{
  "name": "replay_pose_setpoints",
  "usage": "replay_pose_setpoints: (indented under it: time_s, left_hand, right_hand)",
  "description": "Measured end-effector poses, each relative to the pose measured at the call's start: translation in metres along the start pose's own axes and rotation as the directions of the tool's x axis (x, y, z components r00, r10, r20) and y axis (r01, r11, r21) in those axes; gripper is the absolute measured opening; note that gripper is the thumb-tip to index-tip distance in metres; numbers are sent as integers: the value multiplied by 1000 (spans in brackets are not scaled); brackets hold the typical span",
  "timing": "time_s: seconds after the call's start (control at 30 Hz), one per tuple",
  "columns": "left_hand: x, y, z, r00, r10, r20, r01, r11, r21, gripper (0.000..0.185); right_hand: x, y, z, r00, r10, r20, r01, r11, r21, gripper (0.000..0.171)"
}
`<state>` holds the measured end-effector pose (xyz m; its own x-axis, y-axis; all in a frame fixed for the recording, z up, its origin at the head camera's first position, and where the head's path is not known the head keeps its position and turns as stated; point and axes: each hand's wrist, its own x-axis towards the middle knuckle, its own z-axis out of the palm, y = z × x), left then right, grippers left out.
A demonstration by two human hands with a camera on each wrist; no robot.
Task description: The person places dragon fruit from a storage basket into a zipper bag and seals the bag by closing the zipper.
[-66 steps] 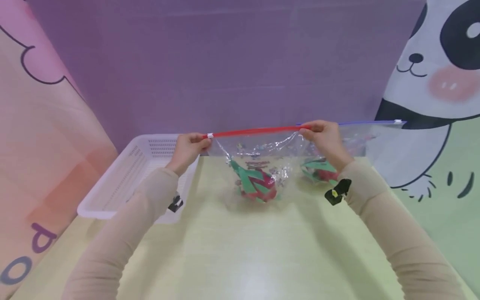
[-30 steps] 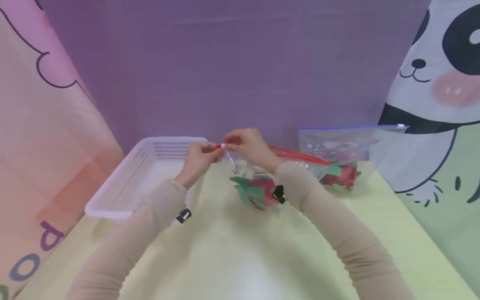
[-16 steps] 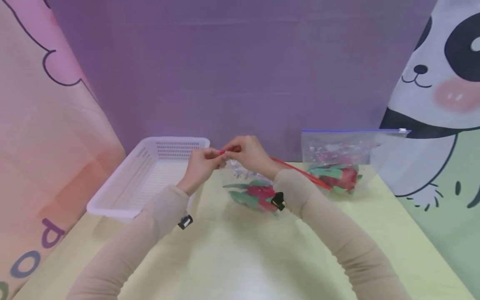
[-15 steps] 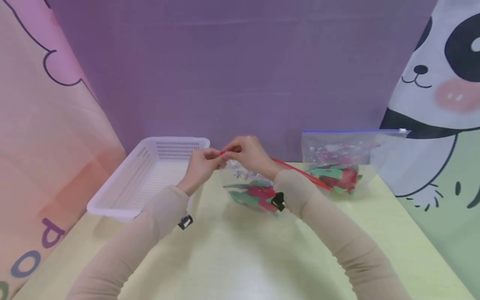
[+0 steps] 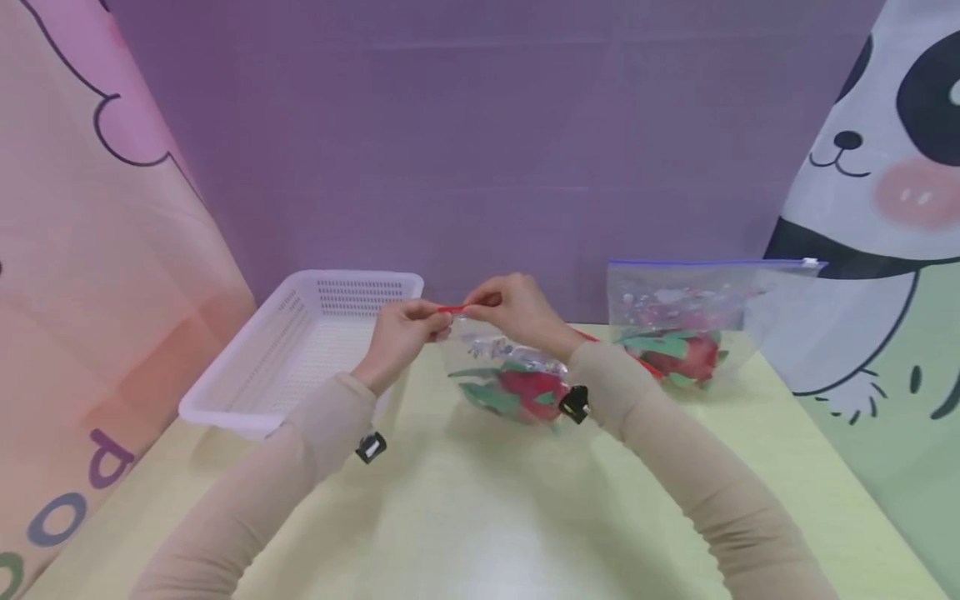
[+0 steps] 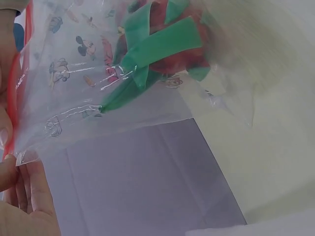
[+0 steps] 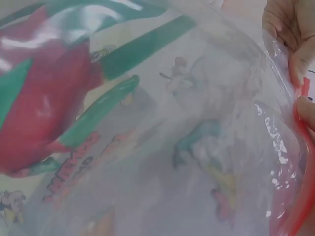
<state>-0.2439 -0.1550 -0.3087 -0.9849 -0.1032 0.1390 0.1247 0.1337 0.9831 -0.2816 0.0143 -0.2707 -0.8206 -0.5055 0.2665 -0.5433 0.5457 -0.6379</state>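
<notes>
Between both hands hangs a clear zip bag (image 5: 480, 343) with cartoon prints and a red zip strip (image 5: 452, 309). A red dragon fruit (image 5: 528, 392) with green scales lies inside it, seen close in both wrist views. My left hand (image 5: 401, 337) pinches the strip's left end. Just to the right, my right hand (image 5: 519, 310) pinches the same strip between thumb and fingers. The white slider is hidden, and the strip's right part sags behind the right forearm. Behind on the right stands a second zip bag (image 5: 675, 292) with a blue strip, holding another dragon fruit (image 5: 693, 358).
A white perforated plastic basket (image 5: 225, 354) sits at the left of the pale wooden table (image 5: 480, 517). A purple cloth backdrop (image 5: 480, 150) rises behind the table. Printed panels flank both sides, one with a panda (image 5: 862, 200).
My right hand has let go of the strip's right end and come over to the left end. Lately it has shifted slightly right, baring a short red stretch between my hands.
</notes>
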Motion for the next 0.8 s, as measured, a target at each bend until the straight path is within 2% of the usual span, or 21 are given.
replay_pose_setpoints:
  time_s: [0.17, 0.33, 0.47, 0.63, 0.7, 0.8]
  left_hand:
    - [1, -1, 0, 1000, 0, 6, 0, 999, -32, 19]
    - [0, -1, -1, 999, 15, 28, -14, 1000, -23, 20]
    - [-3, 1, -5, 996, 56, 68, -60, 997, 56, 20]
    - [-4, 6, -9, 983, 124, 132, -148, 971, 188, 21]
    - [-3, 7, -8, 977, 152, 147, -180, 963, 201, 21]
    - [-3, 9, -7, 978, 165, 130, -188, 963, 193, 17]
  right_hand:
    - [-2, -1, -3, 1000, 23, 0, -23, 999, -35, 13]
    - [-5, -10, -2, 998, 60, -25, -61, 996, -68, 12]
    - [-7, -15, 1, 997, 71, -36, -73, 995, -63, 11]
    - [-8, -16, 3, 997, 75, -35, -76, 996, -44, 10]
    - [-9, -16, 3, 997, 64, -32, -65, 997, -36, 11]
    - [-9, -13, 2, 999, 37, -27, -37, 999, 12, 11]
